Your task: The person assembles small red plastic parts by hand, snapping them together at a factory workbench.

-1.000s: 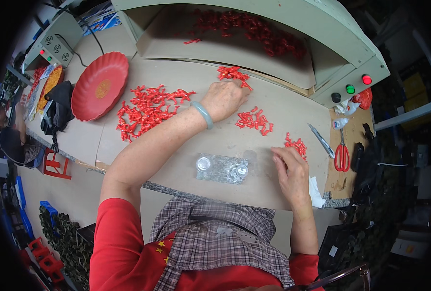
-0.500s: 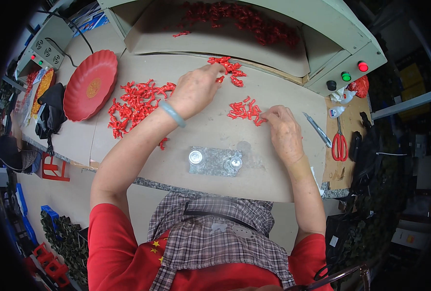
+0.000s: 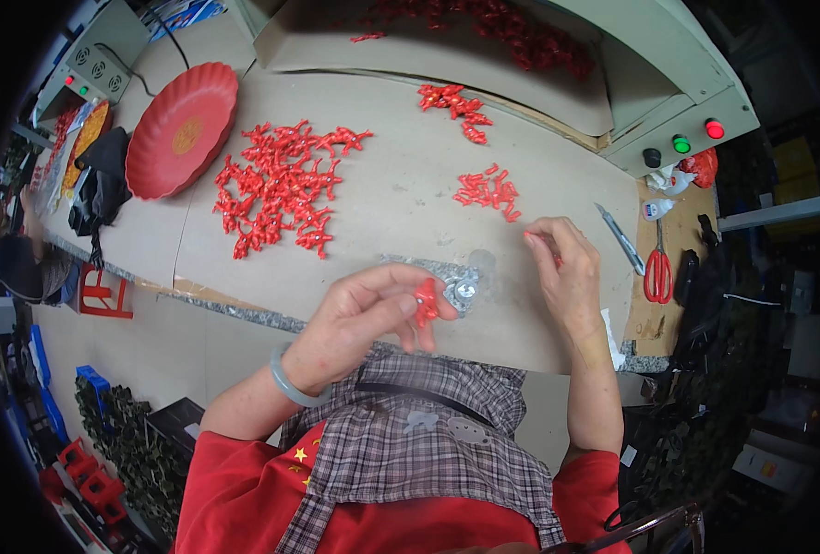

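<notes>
My left hand (image 3: 359, 319) holds a small glossy red plastic figure (image 3: 426, 303) between thumb and fingers, close to the table's front edge. My right hand (image 3: 565, 272) is pinched closed, with a tiny red piece (image 3: 527, 236) just showing at its fingertips. Beyond the right hand lies a small heap of short red pieces (image 3: 487, 190). Farther back, near the cabinet opening, is a cluster of red figures (image 3: 456, 106). A larger pile of red figures (image 3: 276, 189) spreads over the left part of the table. Past my left fingers, a speckled stone slab (image 3: 410, 266) with a clear round dish (image 3: 463, 290) is partly covered.
A metal cabinet (image 3: 705, 92) with lit buttons stands at the back, more red figures (image 3: 484, 28) inside. A scalloped red tray (image 3: 184, 134) sits left. On the right lie a utility knife (image 3: 620, 237), red-handled scissors (image 3: 657, 275) and a small white bottle (image 3: 655, 209).
My left hand has come back from the far cluster toward me, now with a red figure in it. My right hand has drawn slightly away from the small pieces, pinching one.
</notes>
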`<state>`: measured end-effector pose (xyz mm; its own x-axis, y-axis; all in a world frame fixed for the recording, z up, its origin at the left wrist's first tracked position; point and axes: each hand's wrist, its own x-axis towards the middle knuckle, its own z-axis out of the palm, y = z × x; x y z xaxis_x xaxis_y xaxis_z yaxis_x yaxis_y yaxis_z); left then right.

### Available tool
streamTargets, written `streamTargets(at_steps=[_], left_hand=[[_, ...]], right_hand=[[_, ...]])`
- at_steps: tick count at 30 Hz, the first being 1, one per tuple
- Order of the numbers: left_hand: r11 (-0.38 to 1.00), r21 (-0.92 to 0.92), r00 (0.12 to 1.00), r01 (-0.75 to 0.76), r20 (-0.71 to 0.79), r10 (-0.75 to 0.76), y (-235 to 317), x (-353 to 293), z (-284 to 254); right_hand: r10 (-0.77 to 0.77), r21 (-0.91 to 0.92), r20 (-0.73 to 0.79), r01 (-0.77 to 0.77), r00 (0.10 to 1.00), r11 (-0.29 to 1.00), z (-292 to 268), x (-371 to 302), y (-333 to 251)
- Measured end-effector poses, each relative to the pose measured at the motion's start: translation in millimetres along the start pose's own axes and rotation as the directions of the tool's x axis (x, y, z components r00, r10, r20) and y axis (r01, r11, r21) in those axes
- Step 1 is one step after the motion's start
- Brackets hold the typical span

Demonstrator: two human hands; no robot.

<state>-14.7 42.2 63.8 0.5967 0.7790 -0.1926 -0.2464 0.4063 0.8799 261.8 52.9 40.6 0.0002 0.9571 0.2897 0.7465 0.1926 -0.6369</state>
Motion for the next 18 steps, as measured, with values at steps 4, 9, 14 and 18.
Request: streamTargets(at_steps=[4,9,14,18], left_hand=[[0.991,-0.103,0.997,0.081,0.003,-0.081,-14,-9,5],[0.994,-0.062,0.995,0.095,0.015,-0.094,-21,-13,4],[0.987,-0.102,0.988,0.126,0.097,-0.116,-37,-20,5],[0.970,-0.095,0.958,0.223,0.207,-0.200,-46,-22,5]], right_hand=[[0.076,0.201,0.042,-0.083,0.996,0.976,-1,-24,-18],[0.226,0.442,0.131,-0.261,0.965,0.858,6,-47,-30],[0.198,0.472,0.159,-0.251,0.967,0.845,15,-56,-31],[0.194,0.445,0.128,-0.231,0.973,0.865,24,-55,-33]])
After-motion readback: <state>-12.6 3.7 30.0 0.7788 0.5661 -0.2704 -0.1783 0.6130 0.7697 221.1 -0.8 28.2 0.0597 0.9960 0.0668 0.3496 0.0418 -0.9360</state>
